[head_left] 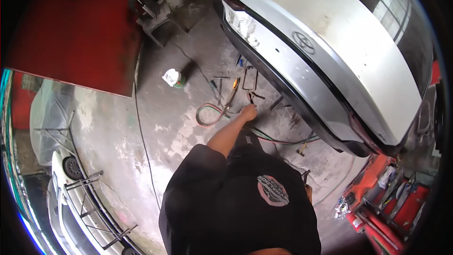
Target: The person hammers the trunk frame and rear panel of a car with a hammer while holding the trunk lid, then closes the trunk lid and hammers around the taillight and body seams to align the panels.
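My left hand (248,112) reaches forward, low over the concrete floor, with its fingers closed. A small dark tool with a red part (251,98) sticks out at its fingertips, too small to name. Beside it lie a long tool with an orange end (235,84), a thin rectangular metal frame (250,79) and a loop of red and green hose (207,115). Mostly hidden by my black shirt, my right hand (309,192) is closed round a dark hammer-like tool (306,176). A brass fitting (301,151) lies on the floor ahead of it.
A silver car's rear bumper (292,92) overhangs the tools on the right. A white-topped bucket (173,78) stands ahead, near a red panel (75,33). A dark cable (140,130) crosses the floor. Metal stands (82,184) are at left, red equipment (384,222) at right.
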{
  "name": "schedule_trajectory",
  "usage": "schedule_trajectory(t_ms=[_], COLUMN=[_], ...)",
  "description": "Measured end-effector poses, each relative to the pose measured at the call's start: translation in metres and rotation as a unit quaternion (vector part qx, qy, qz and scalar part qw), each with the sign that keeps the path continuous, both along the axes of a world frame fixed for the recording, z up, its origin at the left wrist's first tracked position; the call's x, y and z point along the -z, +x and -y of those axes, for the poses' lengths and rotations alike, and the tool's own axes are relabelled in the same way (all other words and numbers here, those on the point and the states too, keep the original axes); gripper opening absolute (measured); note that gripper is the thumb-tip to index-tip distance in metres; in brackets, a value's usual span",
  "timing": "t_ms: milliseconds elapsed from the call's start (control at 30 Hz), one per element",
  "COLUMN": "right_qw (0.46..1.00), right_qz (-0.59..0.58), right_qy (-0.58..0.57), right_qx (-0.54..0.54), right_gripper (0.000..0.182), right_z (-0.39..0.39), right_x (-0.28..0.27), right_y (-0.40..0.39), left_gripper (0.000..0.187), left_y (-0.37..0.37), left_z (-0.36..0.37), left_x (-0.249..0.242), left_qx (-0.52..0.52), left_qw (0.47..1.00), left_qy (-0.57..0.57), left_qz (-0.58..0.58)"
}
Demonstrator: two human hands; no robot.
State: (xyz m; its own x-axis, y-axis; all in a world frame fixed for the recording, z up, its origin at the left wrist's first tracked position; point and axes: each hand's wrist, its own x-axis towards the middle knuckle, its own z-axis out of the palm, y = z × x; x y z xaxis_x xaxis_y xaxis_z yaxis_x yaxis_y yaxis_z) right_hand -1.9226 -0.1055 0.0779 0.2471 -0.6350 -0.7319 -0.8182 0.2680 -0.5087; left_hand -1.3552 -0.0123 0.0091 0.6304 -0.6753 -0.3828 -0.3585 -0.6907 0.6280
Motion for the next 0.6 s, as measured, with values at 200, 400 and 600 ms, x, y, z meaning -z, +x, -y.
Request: schedule_trajectory(t_ms=[200, 400, 600], right_qw=[0.989, 0.983, 0.977], right_qz=[-0.061, -0.072, -0.162], right_qy=[-0.095, -0.150, -0.118], right_qx=[-0.095, -0.080, -0.071], right_gripper=[0.017, 0.024, 0.030], right_z=[-0.034, -0.073, -0.094], right_x=[0.013, -0.007, -0.044], right_y=[0.042, 0.102, 0.152], left_gripper=[0.054, 0.067, 0.080], left_y=[0.153, 0.301, 0.404], left_z=[0.029, 0.096, 0.150], left_x=[0.039, 0.022, -0.068], left_qx=[0.073, -0.174, -0.186], left_qw=[0.995, 0.969, 0.930], left_qy=[-0.016, -0.166, -0.306], left_qz=[0.071, 0.057, 0.082])
